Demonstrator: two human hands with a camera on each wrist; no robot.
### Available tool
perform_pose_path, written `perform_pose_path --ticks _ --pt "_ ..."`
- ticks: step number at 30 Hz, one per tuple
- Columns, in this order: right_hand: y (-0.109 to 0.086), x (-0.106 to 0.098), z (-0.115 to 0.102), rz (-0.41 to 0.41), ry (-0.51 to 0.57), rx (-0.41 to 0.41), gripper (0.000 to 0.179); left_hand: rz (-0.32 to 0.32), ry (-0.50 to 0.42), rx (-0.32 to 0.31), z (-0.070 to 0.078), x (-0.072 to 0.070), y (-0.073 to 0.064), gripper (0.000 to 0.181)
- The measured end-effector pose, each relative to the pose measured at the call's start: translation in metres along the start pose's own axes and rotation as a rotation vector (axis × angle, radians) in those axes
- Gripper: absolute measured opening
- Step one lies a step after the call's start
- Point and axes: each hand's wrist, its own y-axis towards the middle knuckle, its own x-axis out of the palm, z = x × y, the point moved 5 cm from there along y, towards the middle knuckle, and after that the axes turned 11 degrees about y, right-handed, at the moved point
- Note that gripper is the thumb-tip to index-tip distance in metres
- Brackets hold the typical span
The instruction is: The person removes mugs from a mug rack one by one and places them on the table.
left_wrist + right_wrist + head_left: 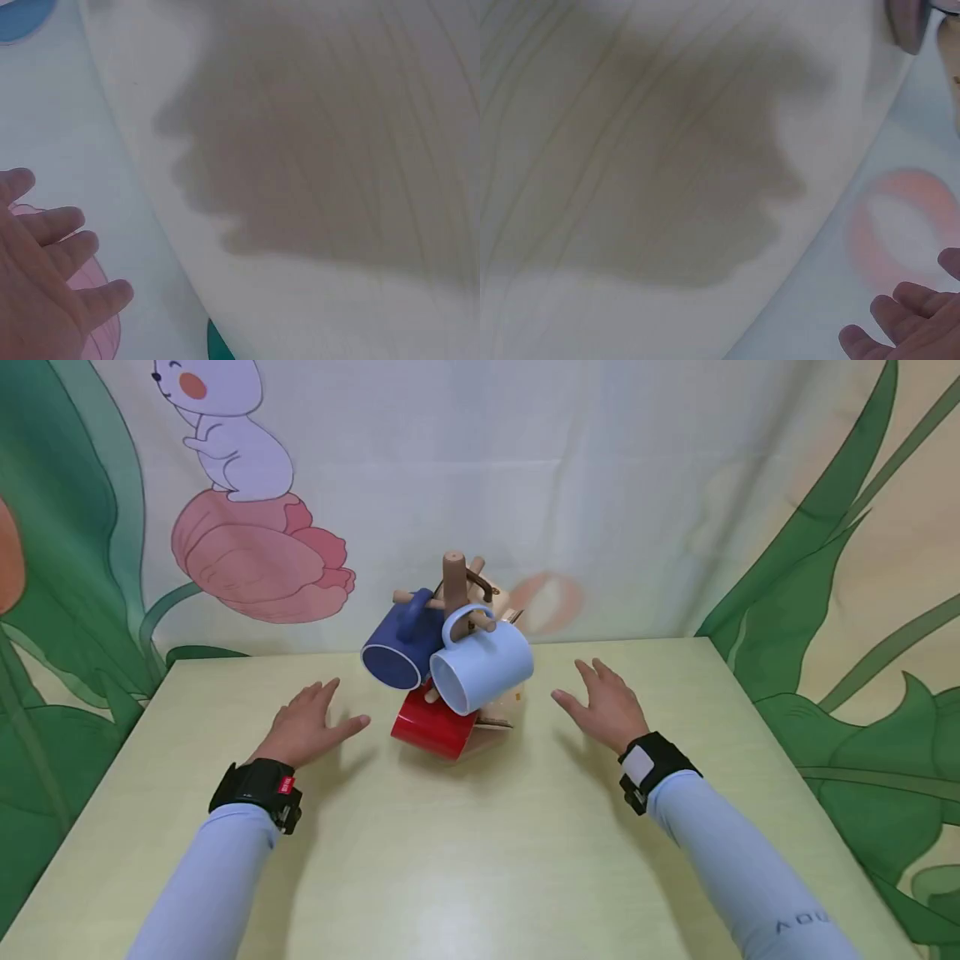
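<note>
A wooden mug tree (454, 578) stands near the far edge of the table, with mugs hanging from its pegs. The dark blue mug (386, 647) hangs at its left and the light blue mug (491, 664) at its front right, both tilted mouth down. Lower down is a red mug (431, 728). Pale cream mugs behind are mostly hidden. My left hand (307, 727) hovers left of the tree, fingers spread, touching nothing. On the other side my right hand (609, 706) hovers with its fingers extended, also apart from the mugs.
The pale wooden table (465, 860) runs back to a hanging cloth (637, 510) printed with a white animal, a pink flower and green leaves. Black straps with cameras (258, 789) are on both wrists. Both hands cast shadows on the tabletop.
</note>
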Motion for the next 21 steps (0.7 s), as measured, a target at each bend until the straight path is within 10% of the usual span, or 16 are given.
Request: perform_pose_path --ticks 21 --pt "-0.041 0.006 -0.058 0.067 0.441 0.054 0.072 -0.105 -0.247 0.07 0.045 0.001 -0.043 0.103"
